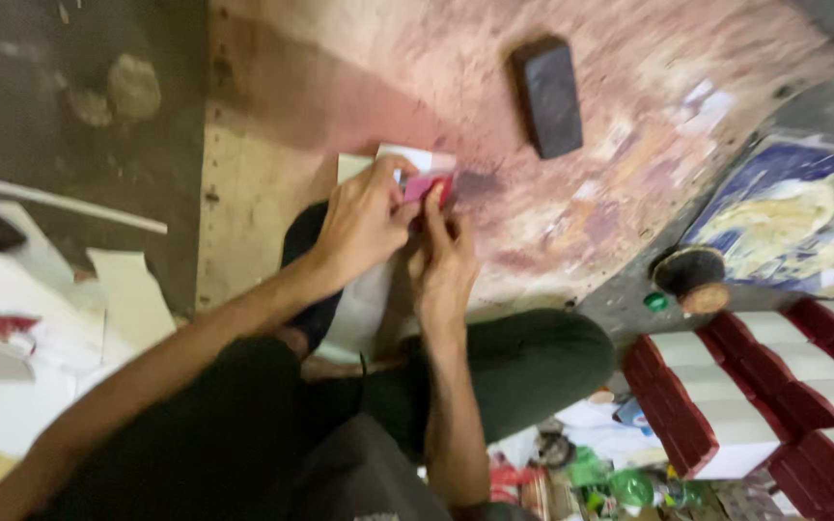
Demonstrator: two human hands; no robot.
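At the board's (272,183) near edge, the left hand (364,227) pinches the white card (417,157) from its left side. Just right, the right hand's (443,260) fingers press a small pink-red piece (429,186) against it, directly ahead of both hands; a dark block (548,96) lies farther right.

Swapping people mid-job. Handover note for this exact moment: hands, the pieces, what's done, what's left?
Left hand: pinching the small pink-red piece from the left, at the white card.
Right hand: fingertips on the same piece from below.
Both work on the stained board; a dark block lies further up it, untouched.
Done: red-and-white boxes stacked at right.
Left: this piece is still held by both hands, not yet set down. The frame is too blurred for finer detail.
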